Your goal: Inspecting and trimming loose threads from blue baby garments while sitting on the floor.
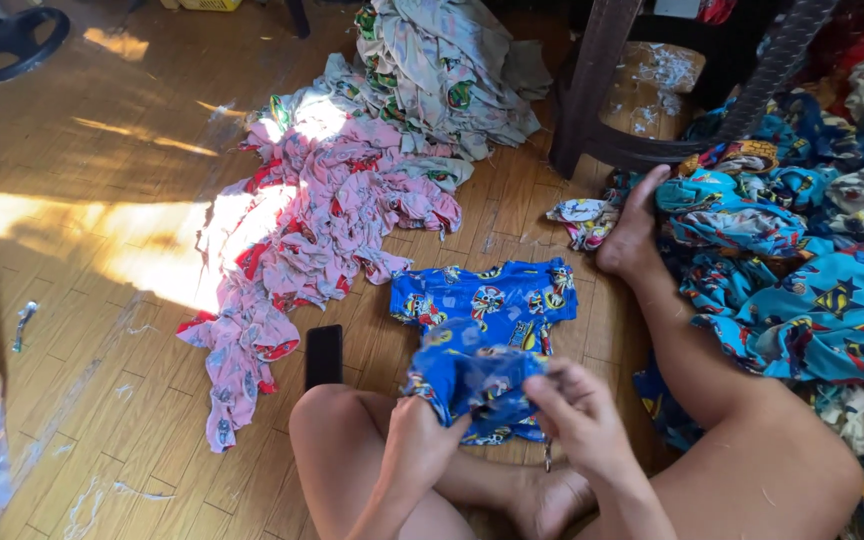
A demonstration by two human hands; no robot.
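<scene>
Both hands, left hand and right hand, have fingers pinched closed on a bunched blue printed garment held above the crossed legs, over a matching blue shirt flat on the wooden floor; step judged mid-handling, finer grip needed next.

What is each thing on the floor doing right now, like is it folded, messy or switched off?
Blue printed garment: bunched, gripped by left hand and right hand.
Blue shirt: spread flat on floor.
Pink clothes: crumpled heap.
Grey clothes: piled.
Phone: flat, screen dark.
</scene>
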